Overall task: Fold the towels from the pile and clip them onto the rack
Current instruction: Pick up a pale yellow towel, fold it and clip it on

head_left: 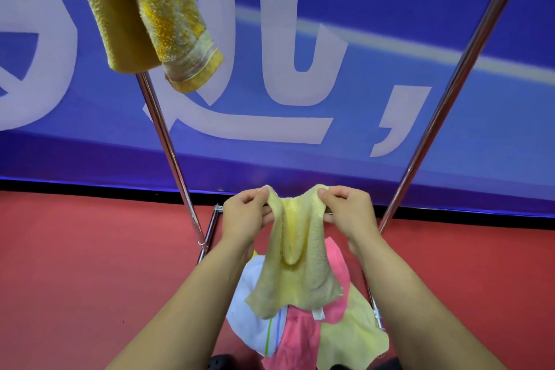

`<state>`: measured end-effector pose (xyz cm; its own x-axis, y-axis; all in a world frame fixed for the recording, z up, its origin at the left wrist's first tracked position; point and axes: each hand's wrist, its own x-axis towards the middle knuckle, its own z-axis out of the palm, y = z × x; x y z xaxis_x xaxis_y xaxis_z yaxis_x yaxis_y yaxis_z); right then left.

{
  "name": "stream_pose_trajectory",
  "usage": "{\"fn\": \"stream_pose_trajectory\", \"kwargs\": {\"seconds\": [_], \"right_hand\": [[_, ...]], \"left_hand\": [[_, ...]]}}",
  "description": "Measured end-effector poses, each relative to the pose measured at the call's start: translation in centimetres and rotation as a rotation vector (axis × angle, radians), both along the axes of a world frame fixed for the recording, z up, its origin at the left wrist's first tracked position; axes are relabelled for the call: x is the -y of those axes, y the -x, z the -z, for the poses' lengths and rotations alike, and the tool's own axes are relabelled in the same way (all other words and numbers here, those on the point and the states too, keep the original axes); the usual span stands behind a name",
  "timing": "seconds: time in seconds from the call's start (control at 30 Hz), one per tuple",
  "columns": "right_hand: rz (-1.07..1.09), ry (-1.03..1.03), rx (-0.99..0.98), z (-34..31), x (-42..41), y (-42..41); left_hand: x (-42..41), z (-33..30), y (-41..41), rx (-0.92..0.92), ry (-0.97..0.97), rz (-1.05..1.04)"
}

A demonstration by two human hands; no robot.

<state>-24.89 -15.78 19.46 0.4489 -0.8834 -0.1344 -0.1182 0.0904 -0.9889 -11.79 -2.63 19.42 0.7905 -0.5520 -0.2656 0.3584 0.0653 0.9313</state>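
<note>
Held towel: a pale yellow towel is held up in front of the rack, above the pile; its top edge is stretched between both hands and the middle sags into a deep fold.
Left hand: the left hand is closed on the towel's upper left corner, which is pinched between thumb and fingers.
Right hand: the right hand is closed on the upper right corner in the same pinch.
Pile: the pile is seen on the red floor below the held towel; a white towel with green and blue stripes, a pink towel and another pale yellow towel are heaped there, overlapping.
Tag: a small white tag is seen at the held towel's lower edge; no writing can be read on it.
Rack: two slanted chrome poles of the rack are seen; a darker yellow towel is hung from its top at upper left.
Writing: large white characters are printed on the blue banner behind the rack, followed by a comma; the characters are cut off and cannot be read whole.
</note>
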Motion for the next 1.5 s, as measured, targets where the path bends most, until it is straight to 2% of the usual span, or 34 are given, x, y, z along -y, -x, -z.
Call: {"fn": "stream_pose_trajectory", "kwargs": {"seconds": [0.17, 0.3, 0.63, 0.83, 1.0, 1.1, 1.2, 1.27, 1.37, 1.5], "right_hand": [[-0.122, 0.122, -0.051, 0.5, -0.9, -2.0], [-0.159, 0.185, -0.038, 0.2, -1.4, -2.8], [-0.148, 0.191, 0.006, -0.4, -1.3, -3.1], [-0.161, 0.298, -0.060, -1.4, -1.7, -2.7], [-0.087, 0.353, -0.055, -1.5, -1.4, -2.2], [-0.084, 0.409, -0.084, -1.7, -0.8, -1.8], [-0.095, 0.337, -0.047, -1.9, -0.5, -1.3], [-0.117, 0.277, -0.002, -2.1, -0.6, -0.9], [-0.159, 0.259, 0.018, -2.6, -0.8, -0.3], [-0.198, 0.324, 0.012, -2.3, -0.7, 0.3]], "left_hand": [[1.4, -0.4, 1.6, 0.065, 0.017, 0.073], [1.8, -0.9, 2.3, 0.114, 0.032, 0.053], [2.2, -1.7, 2.3, 0.088, 0.045, 0.069], [2.2, -2.3, 2.0, -0.072, 0.077, 0.139], [1.5, -2.6, 1.6, -0.175, 0.121, 0.259], [1.1, -2.8, 0.6, 0.001, 0.035, 0.263], [0.0, -1.6, -1.3, 0.400, -0.147, 0.158], [-0.9, -0.6, -2.4, 0.633, -0.313, 0.192], [-1.6, 0.6, -3.1, 0.772, -0.416, 0.307], [-1.9, 1.0, -2.9, 0.932, -0.376, 0.369]]}}
